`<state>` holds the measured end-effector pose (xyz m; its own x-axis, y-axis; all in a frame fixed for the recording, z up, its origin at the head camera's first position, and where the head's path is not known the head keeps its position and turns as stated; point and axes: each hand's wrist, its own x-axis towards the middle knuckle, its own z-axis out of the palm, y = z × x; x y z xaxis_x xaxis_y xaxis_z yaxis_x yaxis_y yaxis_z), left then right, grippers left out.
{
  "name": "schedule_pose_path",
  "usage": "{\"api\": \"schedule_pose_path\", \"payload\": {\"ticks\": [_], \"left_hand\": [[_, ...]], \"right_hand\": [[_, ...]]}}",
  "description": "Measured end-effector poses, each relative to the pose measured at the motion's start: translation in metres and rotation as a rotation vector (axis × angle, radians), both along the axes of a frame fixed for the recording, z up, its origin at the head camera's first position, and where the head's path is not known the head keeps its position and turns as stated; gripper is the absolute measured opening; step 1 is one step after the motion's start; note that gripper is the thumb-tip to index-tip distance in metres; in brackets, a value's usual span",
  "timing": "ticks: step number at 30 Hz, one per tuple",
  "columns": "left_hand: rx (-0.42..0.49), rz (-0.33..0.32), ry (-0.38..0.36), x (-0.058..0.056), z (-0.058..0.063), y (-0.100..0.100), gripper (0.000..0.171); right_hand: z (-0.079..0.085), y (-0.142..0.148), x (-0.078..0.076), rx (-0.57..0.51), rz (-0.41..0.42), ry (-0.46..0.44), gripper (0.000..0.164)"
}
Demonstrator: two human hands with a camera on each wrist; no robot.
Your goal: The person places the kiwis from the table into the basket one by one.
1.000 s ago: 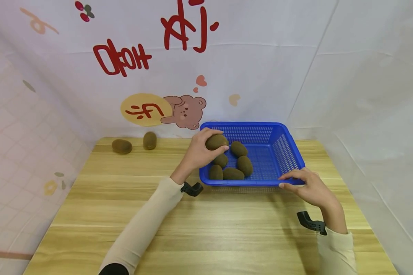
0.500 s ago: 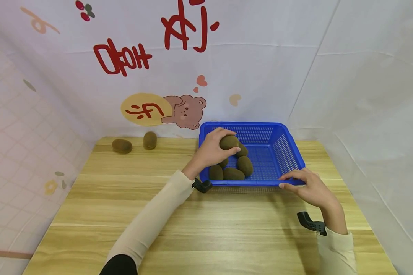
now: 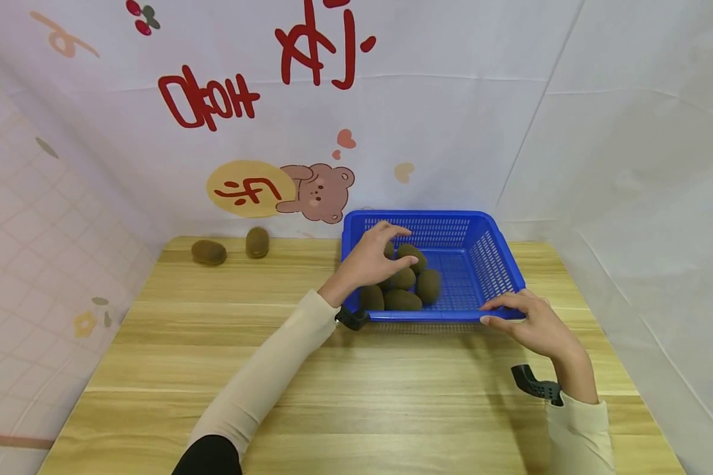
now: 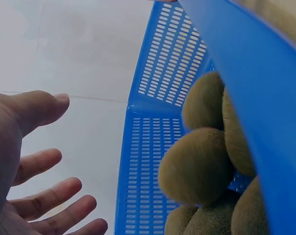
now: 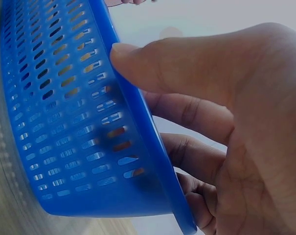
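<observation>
Kiwifruit [image 3: 428, 287] lay clustered in the left half of the blue basket [image 3: 451, 316], right of the frame's centre, several of them touching; the left hand hid part of the group. That left hand [image 3: 371, 258] hung over them with thumb and fingers spread wide, holding nothing, while the right hand [image 3: 535, 324] pinched the basket's rim at its lower right corner. With the load gathered on the left, a hard pull or push at that corner might have slewed or tilted the basket. If the left hand lifted away too low, it might have caught the left rim or set the rounded fruit rolling to the right across the basket floor. At the upper left of the table [image 3: 416, 396], a crosswise kiwi [image 3: 208, 252] and a lengthwise kiwi [image 3: 257, 243] rested near the back edge, apart; a clumsy grab there could have rolled either one, their sides being so round.
</observation>
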<state>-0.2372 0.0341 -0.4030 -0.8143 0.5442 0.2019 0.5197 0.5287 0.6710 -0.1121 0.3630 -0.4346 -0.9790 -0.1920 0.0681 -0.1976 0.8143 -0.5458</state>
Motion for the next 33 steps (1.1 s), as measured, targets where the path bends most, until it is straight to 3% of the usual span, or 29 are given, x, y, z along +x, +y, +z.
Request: {"api": "schedule_pose_path", "payload": {"ticks": [11, 21, 33], "left_hand": [[-0.015, 0.096, 0.0, -0.005, -0.001, -0.023, 0.07], [-0.004, 0.16, 0.041, -0.012, -0.011, -0.054, 0.083], [-0.085, 0.283, 0.06, -0.024, -0.026, -0.092, 0.091]], "right_hand": [[0.0, 0.0, -0.001, 0.007, 0.0, -0.005, 0.016], [0.001, -0.001, 0.001, 0.008, -0.006, 0.0, 0.016], [0.0, -0.001, 0.0, 0.004, -0.008, -0.005, 0.015]]}}
